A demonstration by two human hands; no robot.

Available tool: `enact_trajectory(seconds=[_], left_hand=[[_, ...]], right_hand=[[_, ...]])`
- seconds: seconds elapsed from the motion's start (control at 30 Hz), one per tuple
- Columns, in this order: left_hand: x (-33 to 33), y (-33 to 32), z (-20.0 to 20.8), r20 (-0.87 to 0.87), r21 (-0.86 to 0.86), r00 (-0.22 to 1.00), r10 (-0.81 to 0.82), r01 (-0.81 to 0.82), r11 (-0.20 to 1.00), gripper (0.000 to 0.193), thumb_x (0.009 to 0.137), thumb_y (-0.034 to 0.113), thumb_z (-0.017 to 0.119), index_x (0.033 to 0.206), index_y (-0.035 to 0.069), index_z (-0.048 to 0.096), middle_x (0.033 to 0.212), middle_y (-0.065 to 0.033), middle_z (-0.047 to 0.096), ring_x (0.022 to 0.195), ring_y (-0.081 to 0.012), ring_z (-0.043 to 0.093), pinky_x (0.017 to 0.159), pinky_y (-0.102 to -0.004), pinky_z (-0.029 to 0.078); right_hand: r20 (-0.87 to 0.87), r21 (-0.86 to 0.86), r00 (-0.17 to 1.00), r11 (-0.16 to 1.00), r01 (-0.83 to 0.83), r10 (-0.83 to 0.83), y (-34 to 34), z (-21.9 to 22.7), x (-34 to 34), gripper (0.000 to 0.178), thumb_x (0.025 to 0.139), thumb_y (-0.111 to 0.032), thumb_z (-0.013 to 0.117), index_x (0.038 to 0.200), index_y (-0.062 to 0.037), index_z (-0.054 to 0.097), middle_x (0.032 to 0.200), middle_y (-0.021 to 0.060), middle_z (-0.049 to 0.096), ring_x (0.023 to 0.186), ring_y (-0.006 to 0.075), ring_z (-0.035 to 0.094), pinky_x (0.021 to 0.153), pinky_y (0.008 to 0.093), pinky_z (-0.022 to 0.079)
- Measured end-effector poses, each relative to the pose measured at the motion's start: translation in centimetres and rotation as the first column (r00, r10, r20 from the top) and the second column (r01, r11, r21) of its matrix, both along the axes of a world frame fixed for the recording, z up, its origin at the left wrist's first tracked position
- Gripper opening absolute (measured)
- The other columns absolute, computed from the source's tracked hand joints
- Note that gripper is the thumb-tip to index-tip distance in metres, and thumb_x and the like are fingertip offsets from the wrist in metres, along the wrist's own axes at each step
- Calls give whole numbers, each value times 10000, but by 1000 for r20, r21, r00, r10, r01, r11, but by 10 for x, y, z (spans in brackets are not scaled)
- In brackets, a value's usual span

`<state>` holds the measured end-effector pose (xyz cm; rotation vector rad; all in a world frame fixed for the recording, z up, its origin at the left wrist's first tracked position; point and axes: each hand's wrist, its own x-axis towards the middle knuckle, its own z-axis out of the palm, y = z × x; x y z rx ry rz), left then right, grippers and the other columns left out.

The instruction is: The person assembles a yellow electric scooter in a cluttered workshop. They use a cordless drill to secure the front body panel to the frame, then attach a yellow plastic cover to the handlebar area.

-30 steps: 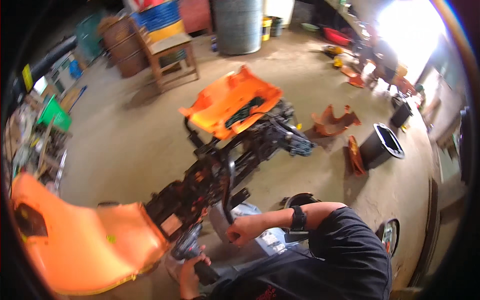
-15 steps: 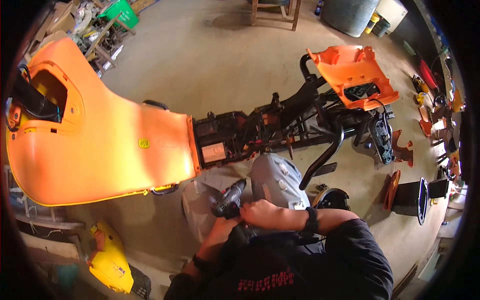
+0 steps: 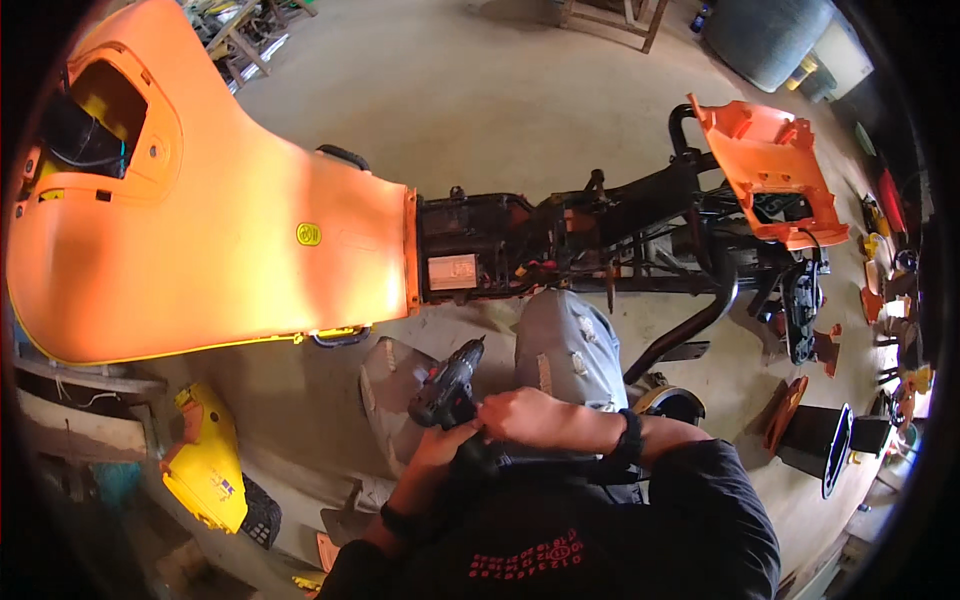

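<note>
While both hands (image 3: 500, 425) grip closed round black drill (image 3: 445, 385), orange scooter panel (image 3: 220, 230) beside.

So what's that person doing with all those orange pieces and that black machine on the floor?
A person sits beside a stripped-down scooter frame on a workshop floor. Both hands are on a black cordless drill held over their lap: the left hand grips its handle, the right hand is at its back. The drill is not touching the scooter. A big orange front panel sits at one end of the frame, a smaller orange panel at the other, and a yellow piece lies nearby.
</note>
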<state>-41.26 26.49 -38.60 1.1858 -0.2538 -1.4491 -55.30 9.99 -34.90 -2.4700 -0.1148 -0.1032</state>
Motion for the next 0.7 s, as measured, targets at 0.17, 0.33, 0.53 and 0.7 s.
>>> enact_trajectory(seconds=[0.17,0.33,0.53,0.7], left_hand=[[2,1,4,38,26,997,-66,65,998,247,880,59,639,1105,23,546,902,-76,622,810,-177,627,752,-322,507],[1,-13,2,75,-7,997,-32,32,999,227,867,11,617,1084,-6,553,902,-101,630,781,-194,631,728,-309,511],[5,-15,-8,85,13,996,13,-14,1000,298,835,-29,609,1125,-9,542,925,-93,629,784,-197,631,744,-328,518],[10,-20,1,129,52,991,-19,12,999,317,827,-11,624,1135,2,548,962,-73,624,829,-185,626,771,-323,511]], right_hand=[[32,323,999,946,16,-28,-7,-22,-4,191,890,-211,626,975,-42,595,849,125,588,781,340,621,676,424,527],[-2,500,988,855,136,-156,-8,-24,-2,170,881,-182,636,973,-40,614,888,145,614,814,354,632,711,429,528],[-49,404,969,883,240,-241,3,-21,-6,166,863,-163,661,973,-40,645,897,137,651,832,333,655,727,417,533],[-83,428,968,869,249,-237,-1,-22,-3,181,833,-162,684,950,-28,656,879,147,670,805,330,665,716,400,540]])
